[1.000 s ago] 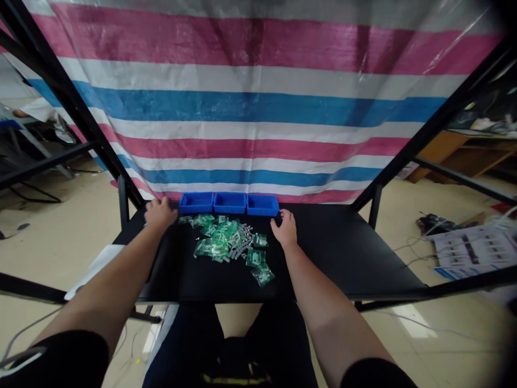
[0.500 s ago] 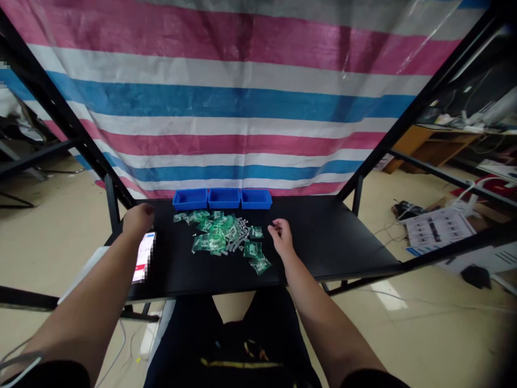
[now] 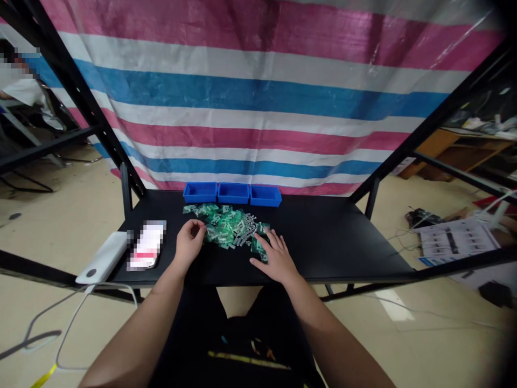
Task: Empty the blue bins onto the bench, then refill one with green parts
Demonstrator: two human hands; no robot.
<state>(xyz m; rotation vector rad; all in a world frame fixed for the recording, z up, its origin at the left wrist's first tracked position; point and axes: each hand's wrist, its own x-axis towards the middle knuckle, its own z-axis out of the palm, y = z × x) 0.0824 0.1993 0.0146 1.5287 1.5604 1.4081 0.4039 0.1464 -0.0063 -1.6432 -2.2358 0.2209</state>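
A heap of small clear-and-green plastic bags (image 3: pixel 222 229) lies in the middle of the black table (image 3: pixel 323 231). Small grey plastic pieces (image 3: pixel 245 236) are scattered at the heap's right side. My left hand (image 3: pixel 189 242) is at the left edge of the heap, its fingers curled and thumb close to the index finger; whatever may be between them is hidden. Over a few separate bags (image 3: pixel 258 247) on the right, my right hand (image 3: pixel 278 260) lies palm down with its fingers spread, partly covering them.
Three blue bins (image 3: pixel 233 193) stand in a row behind the heap. A phone (image 3: pixel 148 242) and a white power strip (image 3: pixel 104 258) with cables are at the left. Black frame posts (image 3: pixel 126 188) flank the table, with a striped sheet (image 3: pixel 250 97) behind.
My left hand has come from beyond the phone to the heap's left edge. My right hand has moved onto the separate bags, its fingers now spread. The camera view has shifted slightly.
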